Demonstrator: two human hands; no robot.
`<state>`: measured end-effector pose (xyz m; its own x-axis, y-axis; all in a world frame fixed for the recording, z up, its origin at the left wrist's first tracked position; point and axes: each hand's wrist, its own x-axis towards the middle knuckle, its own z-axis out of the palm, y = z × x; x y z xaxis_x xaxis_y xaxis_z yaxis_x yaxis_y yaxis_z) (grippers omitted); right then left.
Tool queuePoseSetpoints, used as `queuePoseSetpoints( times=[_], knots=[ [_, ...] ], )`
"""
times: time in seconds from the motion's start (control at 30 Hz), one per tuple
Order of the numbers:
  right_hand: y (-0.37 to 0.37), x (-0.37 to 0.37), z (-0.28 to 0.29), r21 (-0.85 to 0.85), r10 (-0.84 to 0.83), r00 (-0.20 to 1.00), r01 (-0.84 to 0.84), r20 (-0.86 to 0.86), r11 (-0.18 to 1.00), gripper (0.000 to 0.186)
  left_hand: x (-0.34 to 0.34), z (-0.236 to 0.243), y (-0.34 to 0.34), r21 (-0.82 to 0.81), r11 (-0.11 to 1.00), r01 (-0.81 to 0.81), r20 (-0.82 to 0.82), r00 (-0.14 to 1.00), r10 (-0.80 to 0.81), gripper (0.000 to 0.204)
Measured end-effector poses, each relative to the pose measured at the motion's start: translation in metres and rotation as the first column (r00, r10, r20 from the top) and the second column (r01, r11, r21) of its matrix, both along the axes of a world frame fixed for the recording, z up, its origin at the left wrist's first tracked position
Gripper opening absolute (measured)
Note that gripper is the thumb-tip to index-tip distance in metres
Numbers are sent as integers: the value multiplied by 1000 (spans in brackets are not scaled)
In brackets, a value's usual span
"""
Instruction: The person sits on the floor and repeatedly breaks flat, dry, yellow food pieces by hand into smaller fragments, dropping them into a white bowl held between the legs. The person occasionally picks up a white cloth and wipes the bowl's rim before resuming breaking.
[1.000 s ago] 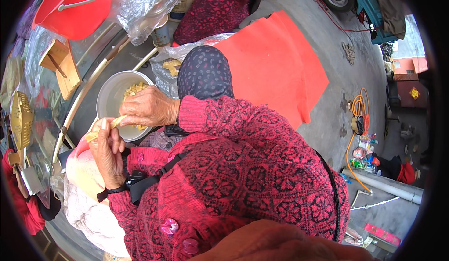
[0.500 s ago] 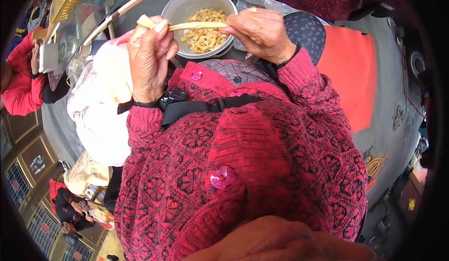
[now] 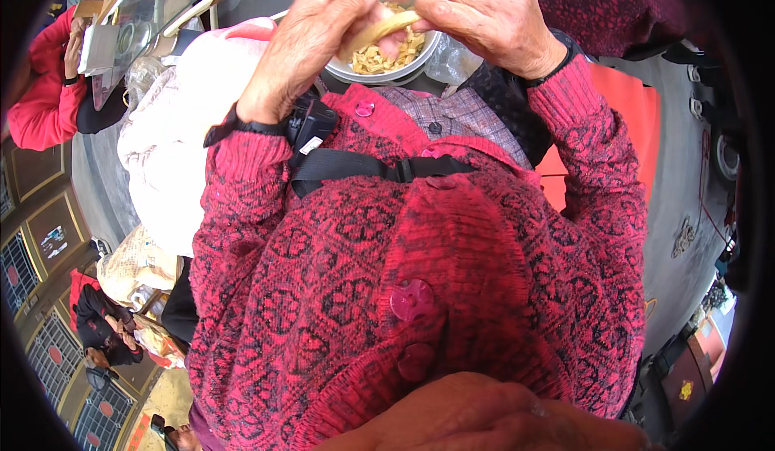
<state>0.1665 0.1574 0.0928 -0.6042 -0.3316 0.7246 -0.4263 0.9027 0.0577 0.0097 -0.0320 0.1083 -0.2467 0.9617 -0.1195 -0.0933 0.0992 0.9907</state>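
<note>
Above the bowl I hold a pale yellow, rope-like strip, stretched between my two hands and slightly tilted. My left hand is curved round its left part, and some of those fingers are hidden behind the strip. My right hand pinches the other part between thumb and fingers, with a pale end poking out above the knuckles. Below them stands a whitish round bowl, partly covered by my hands. Short yellow-brown pieces lie heaped in it.
A white cloth bundle is at my left, near a glass-topped table. Red sheeting lies on the floor at right. Clear plastic sits beside the bowl. A person in a red top is at far left.
My left hand has turned and come nearer the right one, so less of the strip shows between them. Both hands sit higher in view and further right, covering more of the bowl.
</note>
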Motion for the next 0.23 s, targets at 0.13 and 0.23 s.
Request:
queuePoseSetpoints(
  times=[0.13,0.23],
  knots=[
    [9,-11,-2,13,-15,999,16,-37,1000,35,0,-7,2,-16,971,238,265,937,-225,32],
    [9,-2,-11,-117,-111,955,148,275,982,39,-5,-11,-5,22,980,198,313,929,-195,38]
  ],
)
